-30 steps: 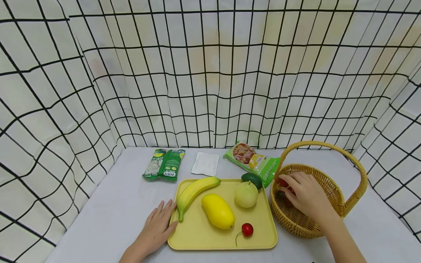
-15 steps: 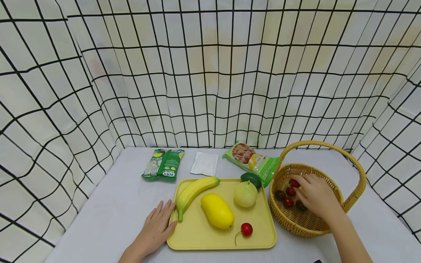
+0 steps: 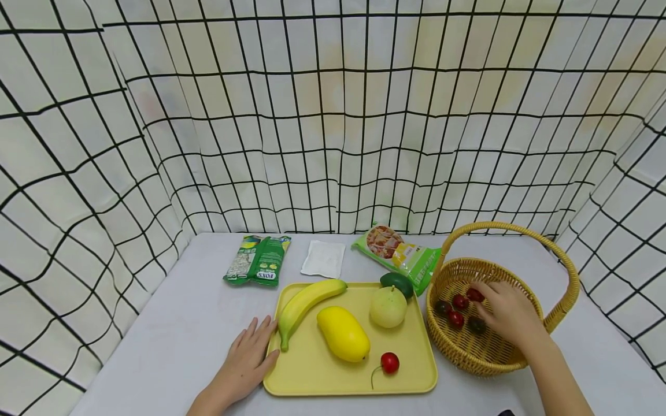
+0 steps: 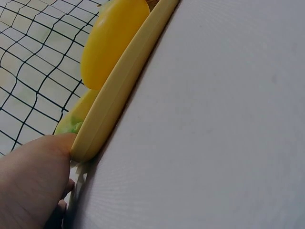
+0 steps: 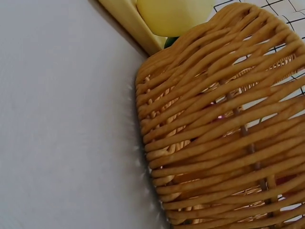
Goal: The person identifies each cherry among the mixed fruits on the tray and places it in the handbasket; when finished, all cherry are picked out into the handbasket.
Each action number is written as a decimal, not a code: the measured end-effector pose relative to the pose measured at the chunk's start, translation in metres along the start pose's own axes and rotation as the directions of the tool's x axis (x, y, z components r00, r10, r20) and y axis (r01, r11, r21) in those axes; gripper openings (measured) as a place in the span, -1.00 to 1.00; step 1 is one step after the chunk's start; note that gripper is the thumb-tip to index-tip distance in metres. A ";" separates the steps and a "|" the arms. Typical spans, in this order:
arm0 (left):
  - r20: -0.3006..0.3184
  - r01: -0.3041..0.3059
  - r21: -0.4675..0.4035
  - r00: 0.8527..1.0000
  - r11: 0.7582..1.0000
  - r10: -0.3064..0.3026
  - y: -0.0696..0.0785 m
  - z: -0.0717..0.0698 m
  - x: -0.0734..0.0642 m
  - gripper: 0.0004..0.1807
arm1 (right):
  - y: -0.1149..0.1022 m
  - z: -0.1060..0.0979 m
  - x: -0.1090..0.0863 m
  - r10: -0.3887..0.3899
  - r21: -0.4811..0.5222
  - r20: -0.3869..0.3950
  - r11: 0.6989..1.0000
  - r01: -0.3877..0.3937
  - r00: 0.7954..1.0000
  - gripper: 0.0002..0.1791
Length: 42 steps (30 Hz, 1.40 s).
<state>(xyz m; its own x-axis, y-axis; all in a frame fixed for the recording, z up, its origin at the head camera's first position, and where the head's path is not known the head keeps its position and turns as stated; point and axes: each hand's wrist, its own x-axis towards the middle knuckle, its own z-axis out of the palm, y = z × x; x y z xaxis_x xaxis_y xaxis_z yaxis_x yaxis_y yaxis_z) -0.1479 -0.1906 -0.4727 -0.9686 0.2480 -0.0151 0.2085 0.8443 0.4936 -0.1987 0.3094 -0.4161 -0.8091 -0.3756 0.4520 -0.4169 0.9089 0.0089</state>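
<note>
In the head view, my left hand [image 3: 245, 361] lies flat at the left edge of the yellow tray [image 3: 307, 378], fingers spread. Its thumb touches the tray rim [image 4: 124, 81] in the left wrist view. My right hand [image 3: 507, 312] is inside the wicker basket [image 3: 468, 365], thumb and forefinger pinching a small dark red fruit [image 3: 474, 294]. Beside it lie red cherry-like fruits [image 3: 456, 319] and dark ones [image 3: 476, 325]. On the tray are a banana [image 3: 309, 303], a yellow mango [image 3: 343, 334], a pale green pear [image 3: 388, 307] and a red cherry [image 3: 389, 363]. The basket wall [image 5: 224, 129] hides the right hand in its wrist view.
A dark green avocado-like fruit [image 3: 397, 284] sits at the tray's far right corner. Behind are a green packet [image 3: 260, 260], a white packet [image 3: 324, 259] and a green-and-white bag [image 3: 400, 254]. The basket handle [image 3: 569, 277] arches up. Grid-patterned cloth [image 3: 333, 133] encloses the table.
My right hand has moved rightward within the basket with the red fruit, uncovering the other small fruits. The left hand stays at the tray edge.
</note>
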 end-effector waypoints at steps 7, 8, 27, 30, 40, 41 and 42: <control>-0.006 -0.003 0.000 1.000 1.000 0.003 0.000 0.000 -0.001 -0.33 | 0.002 0.002 -0.003 0.055 -0.012 0.103 0.998 -0.054 0.993 -0.59; -0.007 -0.004 0.000 1.000 1.000 0.004 0.000 0.000 -0.001 -0.33 | 0.002 0.002 -0.004 0.058 -0.014 0.111 0.998 -0.056 0.992 -0.59; -0.009 -0.005 0.005 1.000 1.000 0.005 0.000 0.000 -0.001 -0.33 | 0.005 0.007 -0.007 0.052 -0.012 0.137 0.999 -0.051 0.989 -0.67; -0.009 -0.005 0.003 1.000 1.000 0.005 0.000 0.000 0.000 -0.33 | 0.004 0.007 -0.008 0.055 -0.017 0.142 0.998 -0.053 0.988 -0.66; -0.003 -0.001 0.000 1.000 1.000 0.001 0.001 0.000 0.000 -0.33 | 0.004 0.006 -0.008 0.065 -0.002 0.173 0.998 -0.065 0.983 -0.67; -0.003 -0.001 -0.002 1.000 1.000 0.001 0.001 0.000 0.000 -0.33 | 0.004 0.006 -0.008 0.065 0.001 0.174 0.998 -0.066 0.983 -0.68; -0.002 -0.001 -0.002 1.000 1.000 0.001 0.001 0.000 0.000 -0.33 | 0.004 0.006 -0.008 0.066 0.001 0.173 0.998 -0.067 0.983 -0.69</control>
<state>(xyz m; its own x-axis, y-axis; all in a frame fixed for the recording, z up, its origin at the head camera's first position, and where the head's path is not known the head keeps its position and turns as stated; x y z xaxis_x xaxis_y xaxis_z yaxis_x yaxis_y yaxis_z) -0.1474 -0.1904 -0.4720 -0.9687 0.2479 -0.0128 0.2092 0.8430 0.4955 -0.1964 0.3146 -0.4255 -0.8942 -0.3404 0.2907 -0.3621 0.9319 -0.0228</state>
